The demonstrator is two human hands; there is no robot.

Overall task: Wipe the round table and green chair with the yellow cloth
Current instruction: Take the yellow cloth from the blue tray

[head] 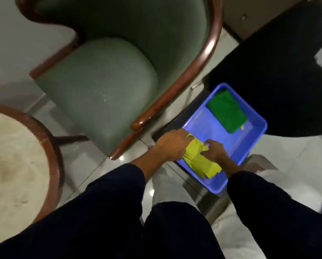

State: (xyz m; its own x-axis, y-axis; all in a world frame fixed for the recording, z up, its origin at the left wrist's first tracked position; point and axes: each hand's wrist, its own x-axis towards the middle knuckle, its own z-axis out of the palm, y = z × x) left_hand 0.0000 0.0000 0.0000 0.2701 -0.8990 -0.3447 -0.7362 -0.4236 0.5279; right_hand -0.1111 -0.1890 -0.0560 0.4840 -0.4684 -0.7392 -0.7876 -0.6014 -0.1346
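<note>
The yellow cloth (199, 161) lies crumpled in the near corner of a blue plastic bin (249, 144) on the floor. My left hand (172, 145) grips the cloth's left edge, fingers curled on it. My right hand (214, 151) presses and pinches the cloth from the right side. The green chair (100, 90), padded with a curved brown wooden frame, stands just left of the bin. The round table (12, 157), pale top with a brown wooden rim, is at the far left, with faint smudges on it.
A folded green cloth (227, 111) lies at the far end of the bin. A large dark object (279, 81) sits behind the bin at right. The floor (100, 161) is glossy pale tile. My dark-sleeved arms and legs fill the bottom.
</note>
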